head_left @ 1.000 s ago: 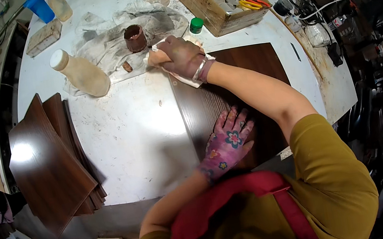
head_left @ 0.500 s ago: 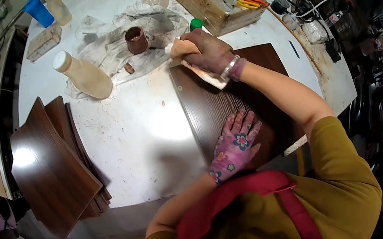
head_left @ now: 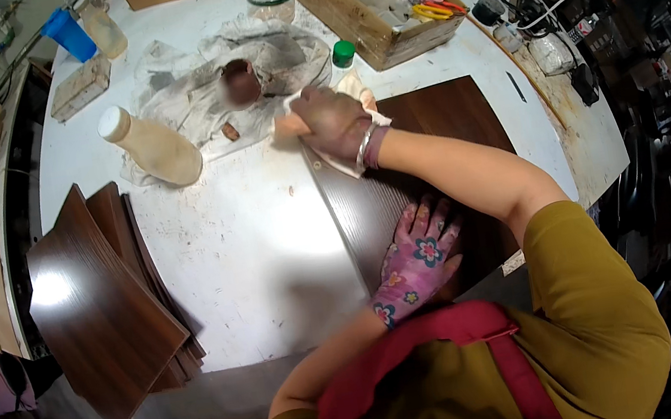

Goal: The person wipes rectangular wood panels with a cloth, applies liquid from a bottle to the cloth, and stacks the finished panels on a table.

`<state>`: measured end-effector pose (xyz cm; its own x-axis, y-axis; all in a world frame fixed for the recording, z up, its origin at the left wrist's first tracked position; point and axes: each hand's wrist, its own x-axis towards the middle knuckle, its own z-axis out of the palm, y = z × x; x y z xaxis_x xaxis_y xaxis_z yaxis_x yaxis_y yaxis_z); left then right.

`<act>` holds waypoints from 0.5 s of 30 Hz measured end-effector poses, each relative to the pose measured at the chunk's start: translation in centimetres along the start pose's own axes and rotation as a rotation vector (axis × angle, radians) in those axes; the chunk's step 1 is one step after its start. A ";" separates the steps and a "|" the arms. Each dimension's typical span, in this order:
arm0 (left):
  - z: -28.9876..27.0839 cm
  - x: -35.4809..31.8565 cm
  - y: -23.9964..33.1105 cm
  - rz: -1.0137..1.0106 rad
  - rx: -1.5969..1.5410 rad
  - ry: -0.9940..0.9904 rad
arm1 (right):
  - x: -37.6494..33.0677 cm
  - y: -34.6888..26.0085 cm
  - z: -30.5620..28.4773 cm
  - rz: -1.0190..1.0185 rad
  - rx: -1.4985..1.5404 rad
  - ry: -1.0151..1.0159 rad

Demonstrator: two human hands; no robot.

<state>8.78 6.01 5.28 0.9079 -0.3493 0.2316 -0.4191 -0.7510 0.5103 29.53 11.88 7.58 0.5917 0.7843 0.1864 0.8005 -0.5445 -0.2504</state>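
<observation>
My left hand (head_left: 416, 256), in a pink flowered glove, lies flat with spread fingers on a dark brown wood-grain board (head_left: 456, 118). In its stained glove, my right hand (head_left: 334, 121) grips a pale cream cloth (head_left: 342, 162) at the board's far left corner. Part of the cloth fans out past the knuckles, and its left end is blurred. Just beyond the right hand stands a green cap (head_left: 343, 54). A brown, open-topped container (head_left: 241, 85) rests on a crumpled, stained whitish sheet (head_left: 181, 102), with a small brown lump (head_left: 230, 131) near it.
On the white table (head_left: 263, 307), a stack of curved dark boards (head_left: 103, 305) lies at left. A cloudy plastic bottle (head_left: 158, 153) stands behind it. Farther back are a dirty block (head_left: 80, 87), a blue cup (head_left: 69, 37), a glass jar (head_left: 271, 0) and a wooden box (head_left: 369, 27) of tools.
My right hand has moved left and nearer to me with the cloth, to the board's corner. My left hand stays flat on the board.
</observation>
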 end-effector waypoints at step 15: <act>-0.3 0.5 -0.2 0.030 0.073 -0.057 | 1.0 1.2 -0.9 0.111 -0.055 -0.082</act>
<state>9.28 6.12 5.55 0.8942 -0.4018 0.1972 -0.4469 -0.7779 0.4418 31.16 11.78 8.34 0.6689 0.7388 0.0822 0.7361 -0.6428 -0.2121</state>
